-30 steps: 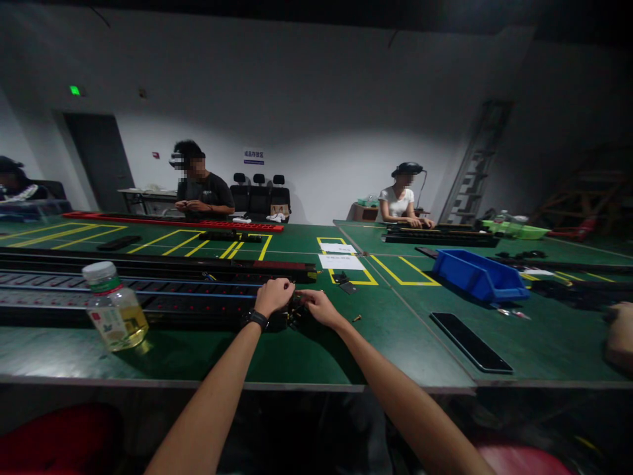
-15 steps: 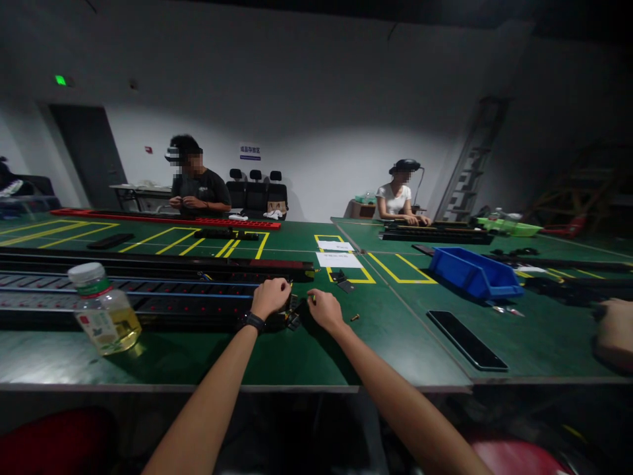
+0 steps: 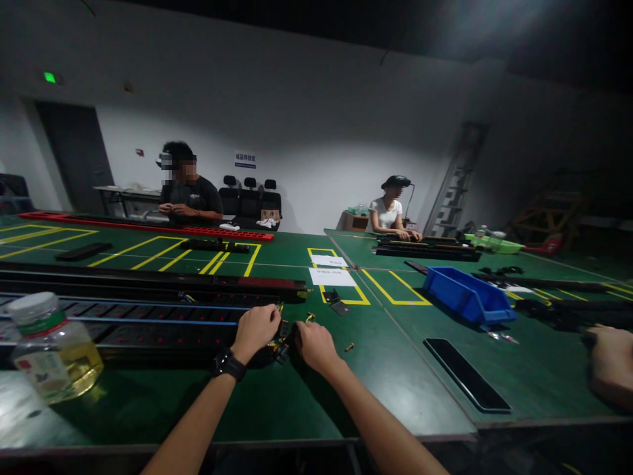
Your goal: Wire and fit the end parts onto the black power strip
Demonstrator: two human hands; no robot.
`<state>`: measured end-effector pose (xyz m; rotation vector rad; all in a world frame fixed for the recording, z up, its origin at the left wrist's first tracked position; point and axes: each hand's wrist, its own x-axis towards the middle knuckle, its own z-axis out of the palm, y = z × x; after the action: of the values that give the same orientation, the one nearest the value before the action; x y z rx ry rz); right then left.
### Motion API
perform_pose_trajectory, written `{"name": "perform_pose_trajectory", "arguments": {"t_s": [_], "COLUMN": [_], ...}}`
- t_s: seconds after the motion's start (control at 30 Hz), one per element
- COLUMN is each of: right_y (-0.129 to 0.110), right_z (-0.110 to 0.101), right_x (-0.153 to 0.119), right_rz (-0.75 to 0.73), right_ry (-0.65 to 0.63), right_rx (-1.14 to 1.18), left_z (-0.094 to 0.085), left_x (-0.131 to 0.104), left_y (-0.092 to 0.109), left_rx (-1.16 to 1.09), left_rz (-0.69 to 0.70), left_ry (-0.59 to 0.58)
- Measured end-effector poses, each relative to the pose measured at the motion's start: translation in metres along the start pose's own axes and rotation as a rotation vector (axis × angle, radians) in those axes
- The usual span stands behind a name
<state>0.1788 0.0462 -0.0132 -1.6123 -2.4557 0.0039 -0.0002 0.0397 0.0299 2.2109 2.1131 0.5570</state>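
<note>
My left hand [image 3: 256, 331], with a black watch [image 3: 228, 364] on its wrist, rests at the right end of a long black assembly [image 3: 173, 336] with blue strips and rows of red dots. Its fingers are curled; whatever they pinch is hidden. Just right of it, my right hand [image 3: 316, 344] is closed, fingertips at a small black part [image 3: 281, 349] with yellow bits at the assembly's end. What it grips cannot be made out. A short yellow wire [image 3: 310, 316] shows above its knuckles. A brass-coloured screw [image 3: 349, 347] lies to the right.
A drink bottle [image 3: 52, 349] stands at left, near the table edge. Small black plates [image 3: 339, 307] and paper sheets [image 3: 332, 277] lie ahead. At right are a blue bin [image 3: 467, 297], a phone [image 3: 467, 375] and another person's hand [image 3: 613, 363]. Two people work across the table.
The view has shifted, so the table things sit lower. My right hand has moved closer to my left hand and the assembly's end. My left hand stays at that end.
</note>
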Motion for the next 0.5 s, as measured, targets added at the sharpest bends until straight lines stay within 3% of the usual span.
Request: {"name": "perform_pose_trajectory", "arguments": {"t_s": [0.13, 0.23, 0.43, 0.5], "right_y": [-0.002, 0.002, 0.018, 0.021], "right_z": [-0.016, -0.010, 0.068, 0.085], "right_x": [-0.022, -0.053, -0.099, -0.107], "right_rz": [-0.072, -0.053, -0.063, -0.001], "right_ry": [-0.081, -0.042, 0.055, 0.142], "right_rx": [-0.023, 0.012, 0.176, 0.170], "left_z": [-0.002, -0.003, 0.003, 0.003], "left_x": [-0.004, -0.007, -0.010, -0.011], "left_y": [-0.002, -0.003, -0.001, -0.001], "left_rx": [-0.076, -0.132, -0.152, -0.143], "left_rz": [0.009, 0.008, 0.032, 0.053], "left_ry": [0.024, 0.061, 0.134, 0.133]}}
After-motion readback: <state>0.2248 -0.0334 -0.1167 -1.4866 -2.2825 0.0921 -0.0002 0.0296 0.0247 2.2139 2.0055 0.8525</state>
